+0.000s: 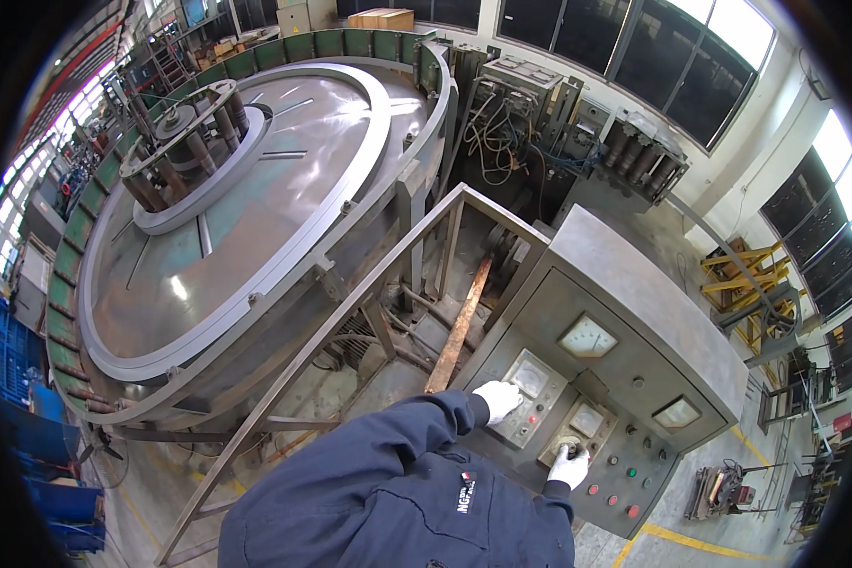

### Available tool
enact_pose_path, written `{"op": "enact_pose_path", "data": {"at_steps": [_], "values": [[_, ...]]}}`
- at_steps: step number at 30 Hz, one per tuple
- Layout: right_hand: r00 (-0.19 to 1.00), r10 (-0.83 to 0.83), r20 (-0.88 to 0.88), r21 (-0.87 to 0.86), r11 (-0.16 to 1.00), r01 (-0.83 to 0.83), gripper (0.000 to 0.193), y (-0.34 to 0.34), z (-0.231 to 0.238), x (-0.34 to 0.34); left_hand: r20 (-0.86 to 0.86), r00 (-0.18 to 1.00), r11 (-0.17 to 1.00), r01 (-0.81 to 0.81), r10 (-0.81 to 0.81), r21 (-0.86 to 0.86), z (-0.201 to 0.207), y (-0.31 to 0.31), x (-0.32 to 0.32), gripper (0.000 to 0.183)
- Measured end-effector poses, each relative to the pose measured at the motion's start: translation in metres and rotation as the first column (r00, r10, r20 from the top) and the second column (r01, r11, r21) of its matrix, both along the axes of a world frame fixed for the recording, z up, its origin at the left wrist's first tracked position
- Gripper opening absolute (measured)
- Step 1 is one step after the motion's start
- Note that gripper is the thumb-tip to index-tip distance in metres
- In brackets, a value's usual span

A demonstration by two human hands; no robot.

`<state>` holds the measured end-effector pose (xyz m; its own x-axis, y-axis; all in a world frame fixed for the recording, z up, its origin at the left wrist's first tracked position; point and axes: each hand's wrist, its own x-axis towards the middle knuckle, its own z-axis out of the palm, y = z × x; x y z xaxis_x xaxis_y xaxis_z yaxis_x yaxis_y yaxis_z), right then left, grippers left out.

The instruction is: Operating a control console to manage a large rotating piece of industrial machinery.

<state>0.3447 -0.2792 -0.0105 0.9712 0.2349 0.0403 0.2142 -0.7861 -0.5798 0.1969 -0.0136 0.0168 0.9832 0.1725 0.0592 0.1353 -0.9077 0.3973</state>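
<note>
A grey metal control cabinet (625, 293) with a sloped panel stands in front of me. My left hand (498, 401), in a white glove, is at the upper left module (530, 377) of the panel, beside its square meter; its fingers are curled, and whatever they grip is hidden. My right hand (568, 468), also gloved in white, has its fingers closed round a dark rotary knob (571, 446) on the second module, below another small meter (587, 419). Red and green push buttons (612, 500) sit to the right of that hand.
A large round machine table (246, 256) carrying a grey metal ring (374, 151) fills the left. A metal rail frame (350, 303) runs between it and the cabinet. A wooden plank (459, 327) lies behind the cabinet. Loose cables (492, 142) hang at the back.
</note>
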Motion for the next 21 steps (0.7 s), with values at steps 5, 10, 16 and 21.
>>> {"op": "enact_pose_path", "data": {"at_steps": [5,10,16,21], "values": [[1.0,0.005,0.025,-0.006,1.0,-0.005,0.035,0.001,0.003,-0.002,0.019,1.0,1.0,0.008,-0.008,0.001,-0.005,0.001,-0.001,0.018],[1.0,0.018,0.022,-0.002,1.0,-0.018,0.035,0.006,0.007,-0.009,0.027,1.0,1.0,-0.007,0.008,-0.007,-0.01,0.002,-0.007,0.018],[0.979,0.034,0.199,-0.155,0.988,-0.002,0.032,-0.009,-0.009,-0.008,0.0,0.997,0.996,0.079,-0.079,-0.027,-0.02,0.004,0.003,0.02],[0.998,-0.008,-0.056,-0.21,0.978,-0.003,0.043,0.007,0.029,-0.005,-0.117,0.992,0.995,0.035,-0.046,-0.091,0.019,0.008,0.006,0.02]]}}
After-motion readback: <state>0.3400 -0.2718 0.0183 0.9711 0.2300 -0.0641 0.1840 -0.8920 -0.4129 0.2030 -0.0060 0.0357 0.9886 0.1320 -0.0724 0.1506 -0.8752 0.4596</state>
